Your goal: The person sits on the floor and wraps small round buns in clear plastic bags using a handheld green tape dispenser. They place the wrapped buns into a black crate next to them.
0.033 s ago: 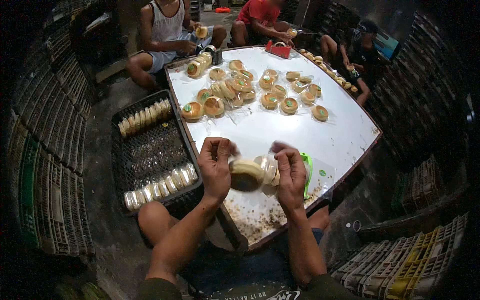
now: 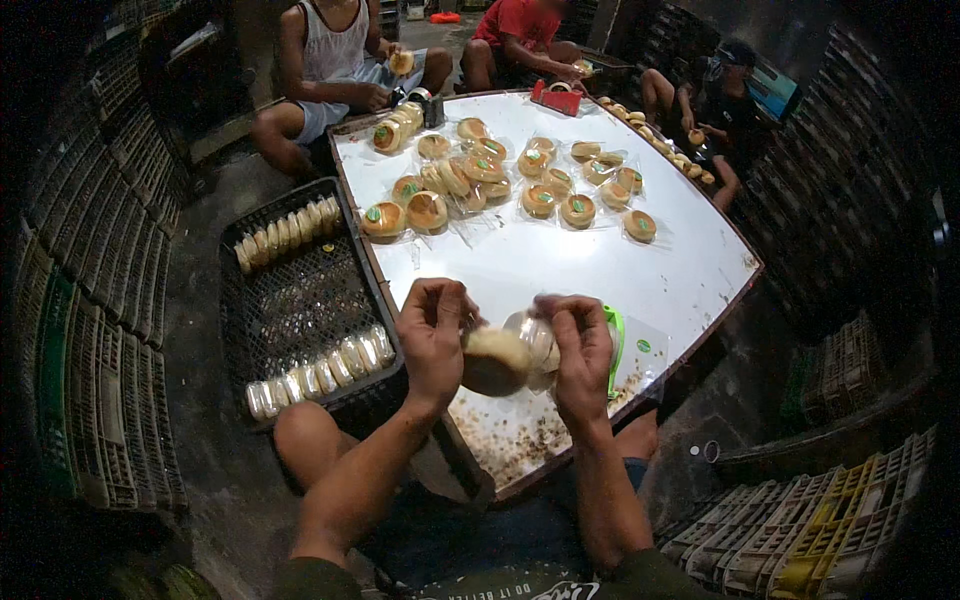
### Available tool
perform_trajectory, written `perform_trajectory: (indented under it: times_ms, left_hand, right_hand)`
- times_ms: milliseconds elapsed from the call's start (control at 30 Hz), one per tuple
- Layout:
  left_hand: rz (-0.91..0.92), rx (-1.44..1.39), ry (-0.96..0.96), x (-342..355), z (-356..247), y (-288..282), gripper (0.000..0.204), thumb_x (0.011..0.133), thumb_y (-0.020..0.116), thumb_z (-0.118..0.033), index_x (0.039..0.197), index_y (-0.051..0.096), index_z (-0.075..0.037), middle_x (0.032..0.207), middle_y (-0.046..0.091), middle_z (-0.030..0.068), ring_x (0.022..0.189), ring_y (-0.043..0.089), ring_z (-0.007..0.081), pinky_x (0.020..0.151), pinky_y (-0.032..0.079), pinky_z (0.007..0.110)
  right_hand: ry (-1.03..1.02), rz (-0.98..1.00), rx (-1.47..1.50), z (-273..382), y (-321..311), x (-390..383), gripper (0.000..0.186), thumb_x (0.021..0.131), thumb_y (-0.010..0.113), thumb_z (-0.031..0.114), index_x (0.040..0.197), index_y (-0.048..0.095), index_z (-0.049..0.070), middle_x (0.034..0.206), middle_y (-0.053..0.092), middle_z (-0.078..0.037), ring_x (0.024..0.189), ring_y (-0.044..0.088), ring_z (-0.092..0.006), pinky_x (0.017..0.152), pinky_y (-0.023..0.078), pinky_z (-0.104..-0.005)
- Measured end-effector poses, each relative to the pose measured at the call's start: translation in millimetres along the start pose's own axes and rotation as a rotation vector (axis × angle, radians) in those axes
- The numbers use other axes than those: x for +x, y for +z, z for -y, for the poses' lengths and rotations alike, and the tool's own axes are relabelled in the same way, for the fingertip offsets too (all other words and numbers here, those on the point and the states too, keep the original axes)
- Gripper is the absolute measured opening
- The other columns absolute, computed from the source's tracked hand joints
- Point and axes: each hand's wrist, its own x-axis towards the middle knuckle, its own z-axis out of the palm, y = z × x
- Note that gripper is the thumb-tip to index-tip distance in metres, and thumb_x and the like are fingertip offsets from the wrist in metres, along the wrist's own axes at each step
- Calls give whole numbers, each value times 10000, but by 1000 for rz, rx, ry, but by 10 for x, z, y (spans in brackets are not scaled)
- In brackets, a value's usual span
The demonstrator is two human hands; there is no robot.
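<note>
My left hand (image 2: 435,340) and my right hand (image 2: 578,360) pinch at either side of clear plastic wrapping with buns in it, held above the near end of the white table (image 2: 700,270). A round bun (image 2: 495,362) with a darker underside hangs blurred between my hands, and paler wrapped pieces (image 2: 537,345) show beside my right fingers. Just behind that hand lie a bright green plastic tool (image 2: 612,355) and a clear sheet with a small green label (image 2: 643,346). Brown crumbs (image 2: 530,440) are scattered along the table's near corner.
Several bagged buns (image 2: 577,210) cover the table's far half, with a red tape dispenser (image 2: 555,98) behind. A black crate (image 2: 290,295) on the left holds rows of wrapped buns. Three co-workers (image 2: 330,60) sit around the far side. Stacked crates (image 2: 110,380) line both sides.
The bun between my hands has dropped slightly and turned, showing more of its underside. Both hands have shifted a little downward.
</note>
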Motion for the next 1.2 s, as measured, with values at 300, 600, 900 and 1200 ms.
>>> perform_trajectory:
  times_ms: [300,600,900,1200]
  left_hand:
    - [-18,228,133,-76,77,-193,188,1001,533,-194,906,489,-37,748,509,14,621,481,73,557,476,235]
    - [48,499,-63,19,79,-90,329,956,609,-273,1120,506,-7,870,598,107,748,571,171,654,467,298]
    - [193,150,-408,-137,-28,12,201,944,628,-164,966,675,31,854,700,64,754,633,101,694,522,254]
    - [423,268,247,-54,162,-166,203,925,634,-88,1117,586,-44,1038,603,93,928,606,141,819,510,276]
  right_hand:
    - [-3,49,327,141,264,-44,135,1015,469,140,1021,487,7,957,632,-128,909,649,-220,841,538,-336]
    - [93,-40,346,48,244,-42,148,1026,450,180,1002,487,39,894,671,-149,843,687,-238,810,555,-356]
    - [-308,-199,-462,-147,246,-235,363,995,522,176,1292,467,-26,1223,593,-176,1138,576,-242,930,463,-329]
    - [-287,101,-607,-285,122,-253,244,901,626,56,1131,565,3,1086,605,-134,1018,586,-241,900,463,-344]
